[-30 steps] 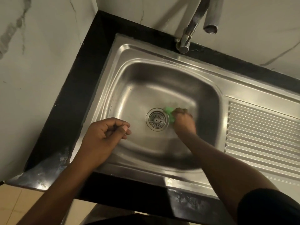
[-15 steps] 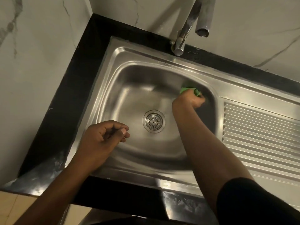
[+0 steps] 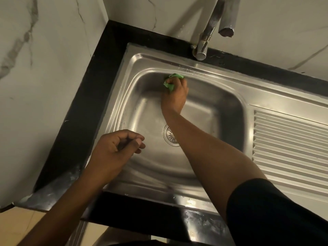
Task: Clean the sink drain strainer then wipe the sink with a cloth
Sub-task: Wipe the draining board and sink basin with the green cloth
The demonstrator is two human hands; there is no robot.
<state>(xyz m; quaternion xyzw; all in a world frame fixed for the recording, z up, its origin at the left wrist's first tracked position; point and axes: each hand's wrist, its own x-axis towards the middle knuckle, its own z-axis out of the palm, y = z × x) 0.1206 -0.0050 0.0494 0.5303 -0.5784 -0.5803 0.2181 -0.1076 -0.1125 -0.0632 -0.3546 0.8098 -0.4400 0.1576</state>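
Note:
A stainless steel sink (image 3: 134, 96) fills the middle of the view. Its round drain strainer (image 3: 168, 134) sits in the basin floor, half hidden behind my right forearm. My right hand (image 3: 175, 95) is closed around a crumpled green cloth (image 3: 170, 84) and presses it against the basin's far wall, left of centre. My left hand (image 3: 115, 148) hovers over the near left rim of the sink, fingers curled in loosely with the thumb against the fingertips; I see nothing in it.
A chrome tap (image 3: 213, 27) rises at the back, its spout (image 3: 226, 31) hanging over the basin's far edge. A ribbed draining board (image 3: 291, 148) lies to the right. Black countertop (image 3: 85, 96) frames the sink, with marble walls at left and back.
My right hand has carried the green cloth from beside the strainer up to the far right wall, then leftward along the far wall. The left hand has barely moved.

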